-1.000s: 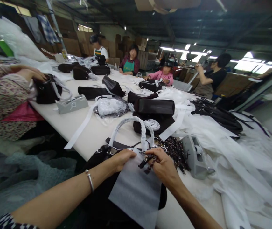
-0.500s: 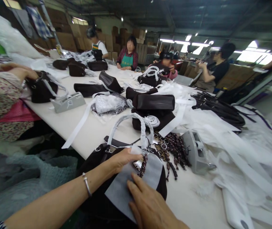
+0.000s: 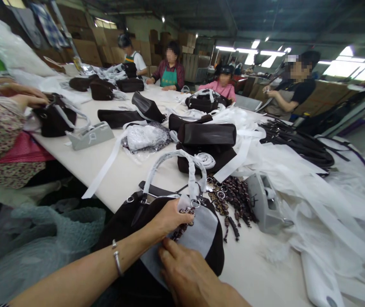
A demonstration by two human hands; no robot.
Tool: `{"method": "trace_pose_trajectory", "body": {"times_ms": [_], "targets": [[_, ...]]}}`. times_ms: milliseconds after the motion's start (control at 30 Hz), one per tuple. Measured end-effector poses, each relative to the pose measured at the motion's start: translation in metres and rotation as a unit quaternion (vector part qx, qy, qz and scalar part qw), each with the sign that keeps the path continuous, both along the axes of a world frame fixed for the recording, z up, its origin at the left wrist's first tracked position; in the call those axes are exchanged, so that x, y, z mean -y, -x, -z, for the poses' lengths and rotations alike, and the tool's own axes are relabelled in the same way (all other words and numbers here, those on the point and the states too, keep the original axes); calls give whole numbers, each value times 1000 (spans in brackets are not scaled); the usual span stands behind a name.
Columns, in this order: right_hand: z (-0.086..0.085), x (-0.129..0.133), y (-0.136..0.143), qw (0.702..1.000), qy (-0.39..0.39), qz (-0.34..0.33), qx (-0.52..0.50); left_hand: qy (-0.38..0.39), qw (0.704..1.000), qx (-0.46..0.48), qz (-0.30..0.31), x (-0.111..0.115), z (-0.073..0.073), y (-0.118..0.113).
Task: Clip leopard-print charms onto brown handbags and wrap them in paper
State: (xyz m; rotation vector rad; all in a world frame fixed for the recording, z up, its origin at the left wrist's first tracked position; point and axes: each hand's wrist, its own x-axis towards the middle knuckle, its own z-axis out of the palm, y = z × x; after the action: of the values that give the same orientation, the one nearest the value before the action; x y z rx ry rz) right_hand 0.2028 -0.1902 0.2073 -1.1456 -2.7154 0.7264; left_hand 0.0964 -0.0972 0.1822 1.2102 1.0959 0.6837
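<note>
A dark brown handbag [image 3: 127,226] with wrapped white handles [image 3: 165,158] stands at the table's near edge, close to me. Pale tissue paper [image 3: 206,228] lies over its front. A braided bag charm [image 3: 179,230] hangs by the ring near the handle base, lying on the paper. My left hand [image 3: 167,219] is closed on this charm, thumb across its upper part. My right hand [image 3: 190,268] lies lower on the bag front, fingers curled together by the charm's lower end. What those fingertips pinch is hidden.
More braided charms [image 3: 238,196] lie right of the bag, beside a grey tape dispenser [image 3: 264,204]. Brown bags [image 3: 207,134] are stacked beyond. White paper strips [image 3: 284,170] cover the right side. Another grey dispenser [image 3: 91,135] stands left. Several co-workers sit or stand around the table.
My left thumb has come down over the charm, which now slants to the left. My right hand has shifted left and its fingers have curled in. The paper's lower part is pushed in.
</note>
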Motion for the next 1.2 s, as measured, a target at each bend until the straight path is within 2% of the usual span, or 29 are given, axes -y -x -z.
{"method": "trace_pose_trajectory", "body": {"times_ms": [67, 167, 233, 333, 433, 533, 600, 733, 833, 933, 1100, 1200], "targets": [[-11, -4, -13, 998, -8, -3, -56, 5, 1000, 7, 4, -2, -1, 2], [-31, -17, -54, 992, -49, 42, -109, 41, 997, 52, 34, -9, -3, 10], [-37, -29, -84, 990, -85, 73, -81, 67, 994, 64, 58, -16, -6, 18], [-31, -45, -108, 988, -132, 81, -18, 107, 987, 72, 98, -28, -9, 28], [-13, -56, -102, 987, -152, 47, -13, 140, 977, 91, 133, -40, -9, 38], [0, -65, -88, 984, -161, 30, -72, 141, 974, 64, 164, -47, -12, 46], [1, -73, -82, 981, -152, 20, -117, 97, 979, 15, 180, -49, -17, 48], [-4, -92, -69, 984, -116, -14, -132, -66, 974, -124, 180, -44, -23, 45], [-2, -108, -56, 988, -78, 39, -126, -145, 960, -199, 133, -34, -21, 41], [4, -121, -46, 983, -32, 107, -142, -178, 948, -245, 95, -25, -19, 40], [11, -136, -43, 977, 9, 108, -183, -216, 938, -238, 127, -23, -20, 47], [12, -141, -46, 972, 35, 142, -182, -258, 917, -285, 107, -22, -17, 49]]}}
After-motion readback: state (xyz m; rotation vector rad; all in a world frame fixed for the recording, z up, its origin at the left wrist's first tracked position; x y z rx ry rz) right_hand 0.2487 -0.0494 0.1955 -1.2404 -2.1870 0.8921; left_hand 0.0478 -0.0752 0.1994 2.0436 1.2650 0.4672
